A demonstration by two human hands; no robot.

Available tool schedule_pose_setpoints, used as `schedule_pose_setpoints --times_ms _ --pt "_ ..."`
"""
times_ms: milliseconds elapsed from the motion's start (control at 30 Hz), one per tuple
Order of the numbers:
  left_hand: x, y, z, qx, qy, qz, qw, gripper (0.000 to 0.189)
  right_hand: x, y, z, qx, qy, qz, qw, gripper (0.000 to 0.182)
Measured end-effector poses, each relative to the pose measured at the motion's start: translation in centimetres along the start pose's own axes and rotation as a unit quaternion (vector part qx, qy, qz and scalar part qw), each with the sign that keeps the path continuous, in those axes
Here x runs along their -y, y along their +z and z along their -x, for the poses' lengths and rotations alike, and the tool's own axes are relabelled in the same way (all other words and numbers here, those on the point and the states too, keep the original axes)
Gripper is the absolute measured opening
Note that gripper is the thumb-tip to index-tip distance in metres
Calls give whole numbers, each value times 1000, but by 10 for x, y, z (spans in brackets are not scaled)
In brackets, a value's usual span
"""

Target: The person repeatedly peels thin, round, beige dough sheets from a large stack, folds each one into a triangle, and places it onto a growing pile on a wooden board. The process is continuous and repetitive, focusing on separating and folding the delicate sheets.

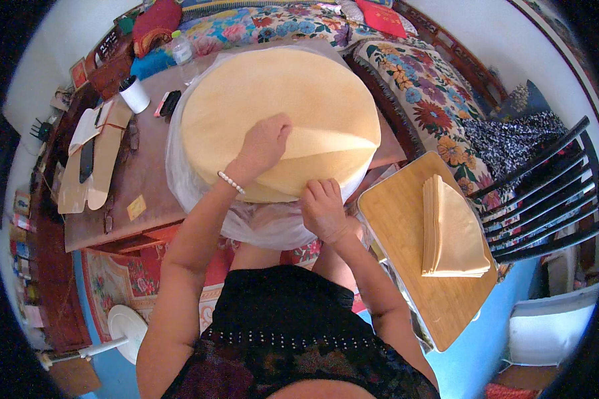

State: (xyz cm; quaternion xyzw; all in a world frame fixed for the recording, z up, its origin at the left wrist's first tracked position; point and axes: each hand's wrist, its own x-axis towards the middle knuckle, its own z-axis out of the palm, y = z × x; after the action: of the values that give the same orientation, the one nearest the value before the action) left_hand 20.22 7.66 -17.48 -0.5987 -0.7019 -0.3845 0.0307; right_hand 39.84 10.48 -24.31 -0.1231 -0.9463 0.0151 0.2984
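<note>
A broad round stack of thin pale-yellow sheets (279, 85), cloth-like in look, lies before me on clear plastic film (259, 224). The top sheet is partly lifted or folded, with a crease running towards the right edge. My left hand (265, 144), a beaded bracelet (231, 182) on its wrist, rests on the stack near the middle with its fingers curled; whether it pinches the sheet is hidden. At the near edge my right hand (323, 208) grips the sheet's rim between thumb and fingers. To the right, several similar sheets folded into wedges (454, 229) form a neat pile.
The wedges lie on a small wooden-topped table (404, 214), next to a black slatted chair (544, 199). The brown table (154, 144) bears a plastic bottle (182, 52), a white cup (135, 95) and cardboard (107, 164). Beyond is a floral-covered sofa (429, 95).
</note>
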Motion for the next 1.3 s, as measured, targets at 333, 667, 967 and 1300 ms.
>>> schedule_pose_setpoints --times_ms 333,667,967,1300 --pt "-6 -16 -23 -99 93 -97 986 11 -32 -20 -62 135 195 -76 968 27" --pt "-16 -16 -11 -34 97 -8 995 11 27 60 -98 43 -182 -247 951 22" --pt "-25 -32 -23 -89 212 -30 973 10 51 47 -105 43 -89 -301 948 31" --pt "-26 -48 -20 -1 212 -70 975 12 -113 -40 -85 -127 209 -237 940 25"
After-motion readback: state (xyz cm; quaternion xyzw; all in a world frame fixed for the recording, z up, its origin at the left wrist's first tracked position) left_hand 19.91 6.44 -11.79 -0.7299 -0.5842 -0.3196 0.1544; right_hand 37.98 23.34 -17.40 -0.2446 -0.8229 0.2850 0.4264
